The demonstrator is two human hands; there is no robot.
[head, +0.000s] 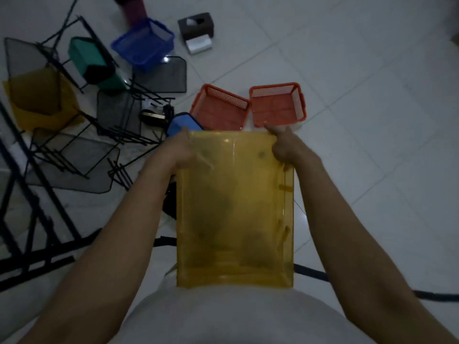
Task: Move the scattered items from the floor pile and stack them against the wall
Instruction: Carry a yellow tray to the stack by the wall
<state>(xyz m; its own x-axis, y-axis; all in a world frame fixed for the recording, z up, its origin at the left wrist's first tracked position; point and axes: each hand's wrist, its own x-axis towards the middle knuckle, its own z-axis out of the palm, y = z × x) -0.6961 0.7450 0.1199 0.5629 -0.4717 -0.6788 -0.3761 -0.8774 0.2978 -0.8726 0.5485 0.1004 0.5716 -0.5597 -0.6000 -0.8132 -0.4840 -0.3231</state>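
Note:
I hold a translucent yellow plastic tray up in front of my body, its far edge pointing away from me. My left hand grips its far left corner, fingers curled underneath and showing through the plastic. My right hand grips the far right corner with the thumb on top. Beyond the tray, two orange baskets lie side by side on the white tiled floor. A blue basket and a green bin lie further off in the pile.
Black wire racks with mesh panels sprawl over the left floor, beside a second yellow tray. A dark tissue box sits at the top centre. A blue lid peeks out by my left hand. Black frame bars lie low left.

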